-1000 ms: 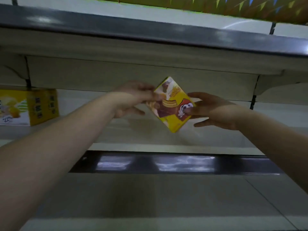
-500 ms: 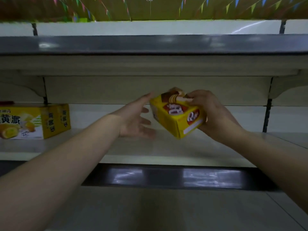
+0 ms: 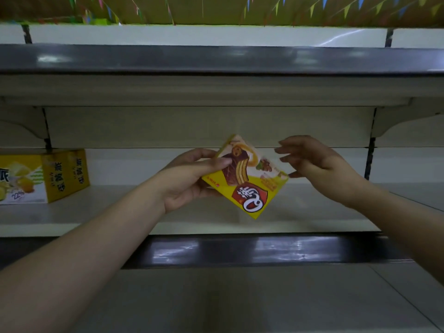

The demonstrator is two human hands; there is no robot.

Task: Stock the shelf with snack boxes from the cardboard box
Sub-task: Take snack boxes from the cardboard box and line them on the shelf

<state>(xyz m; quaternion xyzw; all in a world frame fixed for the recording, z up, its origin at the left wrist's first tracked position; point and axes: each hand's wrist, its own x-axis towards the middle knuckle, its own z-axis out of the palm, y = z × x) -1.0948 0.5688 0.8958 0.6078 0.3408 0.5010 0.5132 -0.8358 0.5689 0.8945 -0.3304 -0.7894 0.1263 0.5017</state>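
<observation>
A small yellow snack box [image 3: 249, 186] with a chocolate cake picture and a red logo hangs tilted on one corner in front of the middle shelf [image 3: 216, 210]. My left hand [image 3: 192, 179] grips its left edge, thumb on the front face. My right hand [image 3: 314, 162] hovers just right of the box with fingers loosely spread, one fingertip near its right corner; it holds nothing. The cardboard box is not in view.
A larger yellow snack box [image 3: 40, 176] stands on the same shelf at the far left. An upper shelf [image 3: 216, 61] with a dark front strip overhangs. A lower shelf [image 3: 216, 301] lies below, behind a dark price rail [image 3: 240, 251].
The snack box has passed from my right hand to my left hand and turned its front face toward me. My right hand has let go and drawn to the right.
</observation>
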